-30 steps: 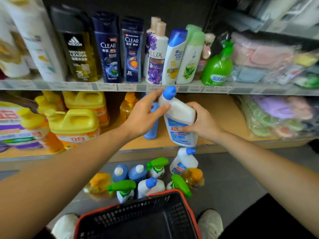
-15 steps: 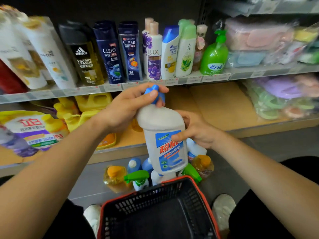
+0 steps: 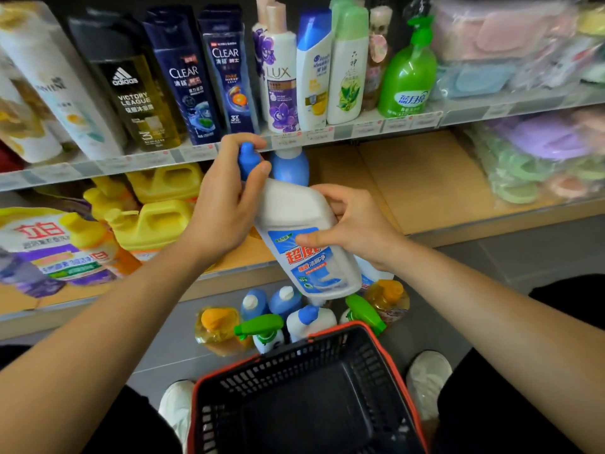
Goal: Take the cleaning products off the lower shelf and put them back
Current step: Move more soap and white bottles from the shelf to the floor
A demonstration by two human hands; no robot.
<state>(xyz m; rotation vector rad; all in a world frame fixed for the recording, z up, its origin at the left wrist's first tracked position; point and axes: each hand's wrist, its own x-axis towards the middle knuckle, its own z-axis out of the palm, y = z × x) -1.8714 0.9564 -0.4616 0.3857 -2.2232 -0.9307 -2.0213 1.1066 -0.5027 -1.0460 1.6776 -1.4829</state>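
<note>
CLEAR-labelled bottle [image 3: 185, 80] (LUX bottle [image 3: 281, 83] nearby)

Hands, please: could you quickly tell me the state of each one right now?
Left hand: gripping the blue cap of the white bottle.
Right hand: holding the same bottle's body.

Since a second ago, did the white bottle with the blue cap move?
Yes. The white bottle came out past the lower shelf front edge, toward the person; it now hangs tilted above the bottles on the floor.
</note>
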